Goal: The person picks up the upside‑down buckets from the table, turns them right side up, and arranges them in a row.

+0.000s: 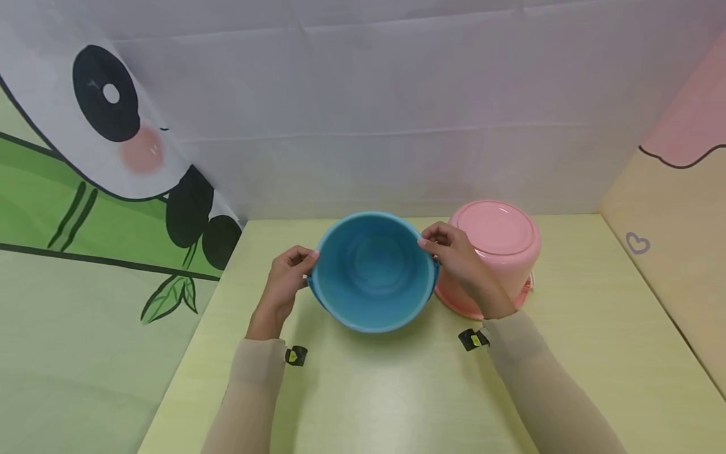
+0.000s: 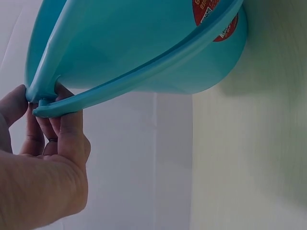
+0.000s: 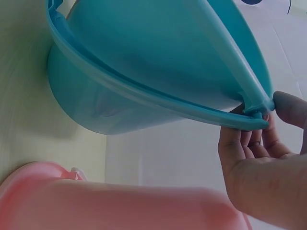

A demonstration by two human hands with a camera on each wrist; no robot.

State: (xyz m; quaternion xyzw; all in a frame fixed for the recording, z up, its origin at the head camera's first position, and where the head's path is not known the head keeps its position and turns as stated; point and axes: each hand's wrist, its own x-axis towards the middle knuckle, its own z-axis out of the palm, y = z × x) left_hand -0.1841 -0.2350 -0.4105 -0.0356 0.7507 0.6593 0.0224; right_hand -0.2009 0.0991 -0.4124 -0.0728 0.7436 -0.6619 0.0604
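Angling sleeves (image 1: 244, 403) forward, gripping blue bucket (image 1: 374, 271) between left fingers (image 1: 307, 261) and, near pink bucket (image 1: 496, 228), right fingers (image 1: 445, 234), both pinched nearly closed; apparently positioning, next likely needing even support.

The left hand (image 1: 283, 277) and right hand (image 1: 460, 257) are pinching, thumbs (image 2: 13, 103) opposing curled fingers (image 2: 72, 141); both arms (image 1: 246, 397) (sleeved to the wrist (image 1: 265, 323)) are slanting inward.

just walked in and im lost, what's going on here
A person's left hand and right hand hold a blue bucket at opposite sides of its rim, its mouth facing the head camera. A pink bucket stands upside down on the table, to the right. Whether the blue bucket touches the table is unclear.
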